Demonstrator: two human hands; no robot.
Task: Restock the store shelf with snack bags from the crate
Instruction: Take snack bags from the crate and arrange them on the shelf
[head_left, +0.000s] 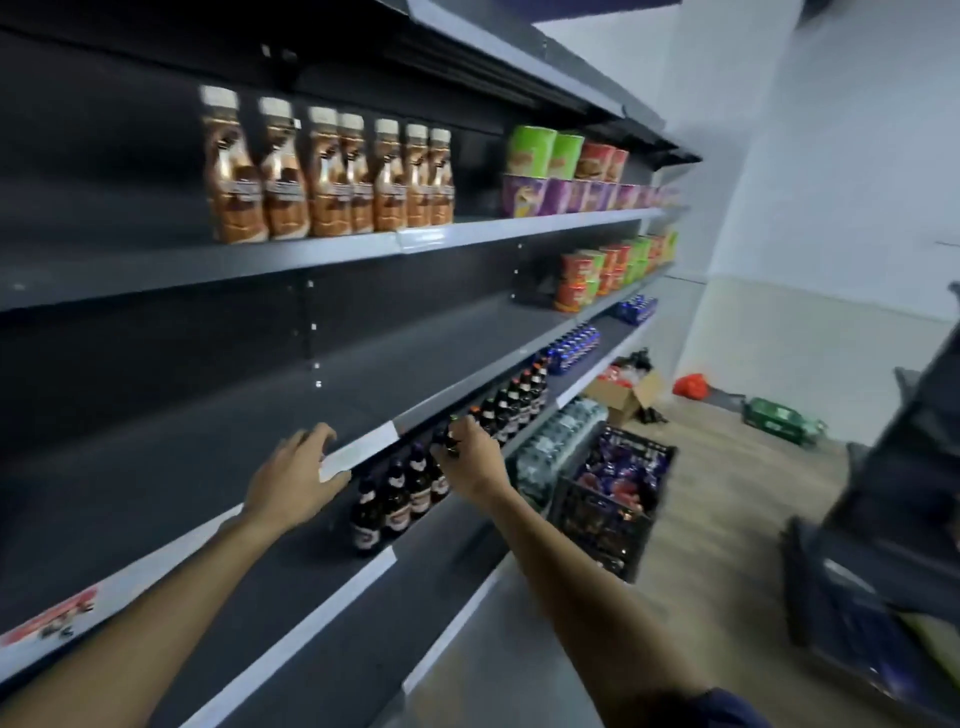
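A black crate (597, 525) full of purple and red snack bags (626, 470) stands on the floor at the foot of the shelving. A wide grey shelf (171, 457) runs in front of me with bare room on it. My left hand (298, 475) rests on that shelf's front edge, fingers loosely spread, holding nothing. My right hand (470, 457) reaches to the row of dark bottles (415, 483) one shelf lower and its fingers curl round the neck of one bottle.
Brown drink bottles (322, 176) and snack canisters (556, 176) fill the upper shelf. Red and green tubs (597, 275), blue cans (571, 348) and packed water bottles (556, 441) sit further right. A cardboard box (626, 395) and a green pack (776, 415) lie on the floor; dark racking (883, 519) stands at right.
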